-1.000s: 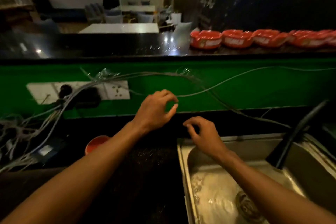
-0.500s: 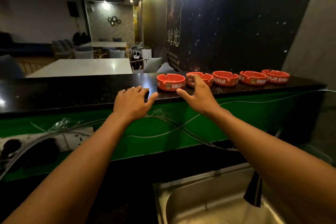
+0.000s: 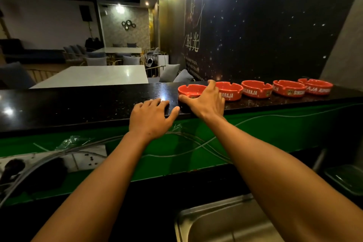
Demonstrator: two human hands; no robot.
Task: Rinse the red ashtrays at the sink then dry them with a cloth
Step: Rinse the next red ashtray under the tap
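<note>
Head view: the right hand (image 3: 204,102) spans the nearest red ashtray (image 3: 191,90) on the black counter (image 3: 78,104), thumb and fingers around its rim; the left hand (image 3: 151,118) rests flat, holding nothing. Best to close firmly, lift straight, then lower to the sink (image 3: 225,220).

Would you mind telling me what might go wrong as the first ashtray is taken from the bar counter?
1. The right hand spans the leftmost ashtray, which sits very close to the second ashtray; lifting it carelessly may knock the neighbour.
2. The row stands near the front edge of the bar counter, above the sink, so a slip could drop one.
3. Loose cables hang below and might snag.
</note>
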